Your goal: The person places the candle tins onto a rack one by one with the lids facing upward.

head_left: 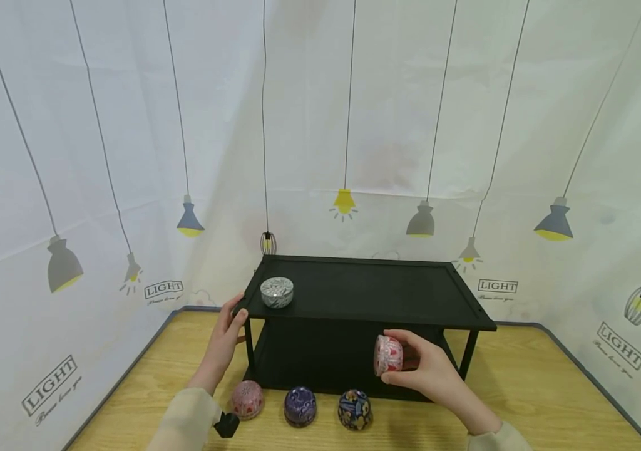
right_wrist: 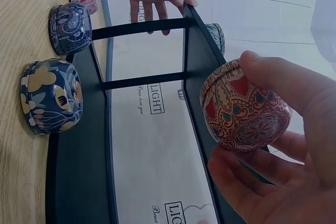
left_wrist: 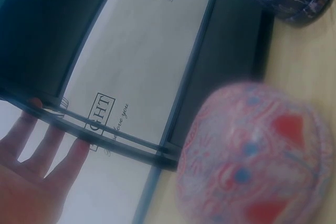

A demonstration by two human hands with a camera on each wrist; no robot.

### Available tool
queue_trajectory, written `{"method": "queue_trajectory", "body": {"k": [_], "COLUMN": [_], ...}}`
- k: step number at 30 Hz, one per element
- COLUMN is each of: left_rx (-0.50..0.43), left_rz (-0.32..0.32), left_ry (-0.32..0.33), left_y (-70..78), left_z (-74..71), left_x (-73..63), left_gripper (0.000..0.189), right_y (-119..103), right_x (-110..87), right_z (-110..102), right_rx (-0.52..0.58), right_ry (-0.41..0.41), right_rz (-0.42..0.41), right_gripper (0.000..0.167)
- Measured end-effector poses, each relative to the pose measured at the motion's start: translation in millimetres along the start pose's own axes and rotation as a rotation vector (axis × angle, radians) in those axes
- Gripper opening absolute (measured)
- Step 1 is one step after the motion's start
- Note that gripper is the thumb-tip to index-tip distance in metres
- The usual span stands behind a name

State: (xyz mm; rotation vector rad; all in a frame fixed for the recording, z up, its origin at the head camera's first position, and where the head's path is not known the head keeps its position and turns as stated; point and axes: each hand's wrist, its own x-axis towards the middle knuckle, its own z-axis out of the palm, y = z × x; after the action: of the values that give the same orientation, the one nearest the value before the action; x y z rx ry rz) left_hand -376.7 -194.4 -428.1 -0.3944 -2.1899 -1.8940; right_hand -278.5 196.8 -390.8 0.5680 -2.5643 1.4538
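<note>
My right hand (head_left: 424, 368) pinches a red-and-white patterned round tin (head_left: 389, 356) between thumb and fingers, tilted on its side before the front of a black two-tier shelf (head_left: 354, 288). In the right wrist view, the tin (right_wrist: 244, 108) shows red and teal ornament. My left hand (head_left: 225, 329) grips the left edge of the shelf's upper tier. On that tier, near the left front corner, stands a grey-white leaf-patterned tin (head_left: 277, 293). Along the table before the shelf sit a pink-red tin (head_left: 247, 399), a purple swirled tin (head_left: 300, 406) and a dark blue floral tin (head_left: 355, 409).
The shelf stands on a light wood table (head_left: 546, 388), its lower tier (head_left: 320, 360) close to the tabletop. Thin black posts (head_left: 469, 354) join the tiers. White cloth walls (head_left: 320, 125) printed with hanging lamps enclose the back and sides.
</note>
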Motion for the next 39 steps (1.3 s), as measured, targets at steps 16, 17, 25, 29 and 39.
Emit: {"method": "queue_trajectory", "body": {"k": [16, 17, 25, 29, 39], "left_rx": [-0.006, -0.005, -0.001, 0.002, 0.002], "left_rz": [0.013, 0.015, 0.010, 0.011, -0.001], "left_ry": [0.009, 0.009, 0.009, 0.015, 0.007], "left_y": [-3.1, -3.0, -1.9, -1.8, -1.6], "left_z": [-0.1, -0.2, 0.5, 0.9, 0.5], "left_x": [0.2, 0.1, 0.3, 0.5, 0.6], "left_gripper": [0.054, 0.054, 0.053, 0.053, 0.053], "right_y": [-7.9, -8.5, -15.1, -18.1, -24.2], "right_x": [5.6, 5.9, 8.2, 10.0, 14.9], "right_z": [-0.2, -0.3, -1.7, -2.0, -2.2], "right_rx": [0.008, 0.010, 0.024, 0.034, 0.029], "right_ry": [0.010, 0.010, 0.017, 0.013, 0.039], "right_rz": [-0.024, -0.028, -0.037, -0.032, -0.031], "right_gripper": [0.068, 0.067, 0.067, 0.067, 0.066]}}
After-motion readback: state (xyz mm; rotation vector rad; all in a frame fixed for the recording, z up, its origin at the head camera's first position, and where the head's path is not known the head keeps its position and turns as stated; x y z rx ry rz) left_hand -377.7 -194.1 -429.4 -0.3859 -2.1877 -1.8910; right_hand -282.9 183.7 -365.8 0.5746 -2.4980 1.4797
